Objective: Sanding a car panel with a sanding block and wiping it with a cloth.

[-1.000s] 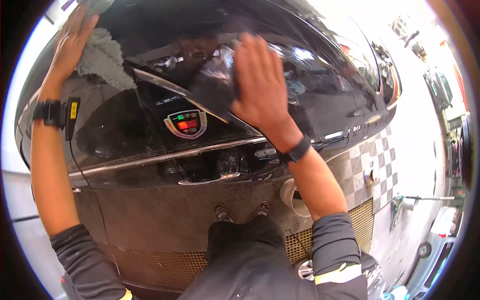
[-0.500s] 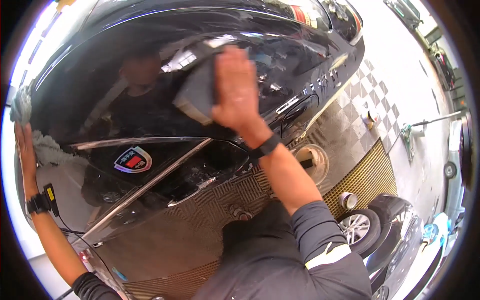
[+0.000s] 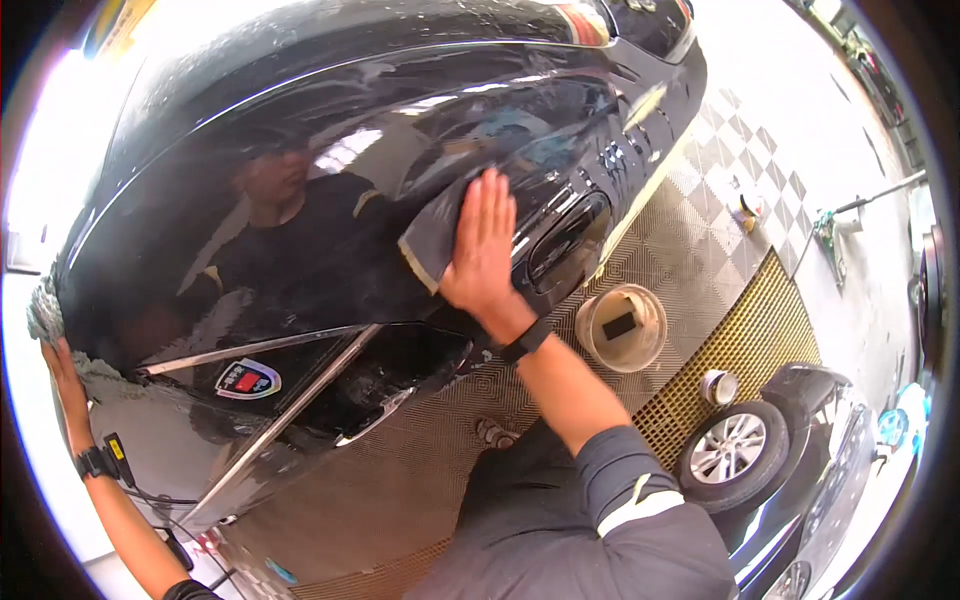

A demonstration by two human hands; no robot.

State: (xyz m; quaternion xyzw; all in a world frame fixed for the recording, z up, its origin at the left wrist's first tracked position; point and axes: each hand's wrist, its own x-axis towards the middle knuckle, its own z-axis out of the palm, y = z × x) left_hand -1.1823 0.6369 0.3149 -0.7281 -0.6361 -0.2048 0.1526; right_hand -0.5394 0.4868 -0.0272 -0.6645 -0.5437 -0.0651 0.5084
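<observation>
A glossy black car body panel (image 3: 330,240) fills the upper left and mirrors a person. Across it my right hand (image 3: 485,245) lies with straight fingers, pressing on a dark grey sheet (image 3: 432,235) with a tan edge that looks like sandpaper. Part of the sheet is hidden under my palm. At the far left, my left hand (image 3: 66,385) rests along the car with fingers stretched out. Its fingertips meet a crumpled grey-green cloth (image 3: 45,312). A shield-shaped sticker (image 3: 248,380) marks the dark side window below the panel.
A round bucket (image 3: 621,328) with cloudy liquid and a black block stands beside the car. Beyond it lie yellow floor grating (image 3: 740,350), a tin (image 3: 718,386) and another dark car's wheel (image 3: 728,458). Yellow tape (image 3: 648,215) edges the panel.
My right hand has slid down the panel toward me, and the grey sheet has come with it. The view has shifted, bringing the bucket more fully into sight. My left hand stays by the cloth.
</observation>
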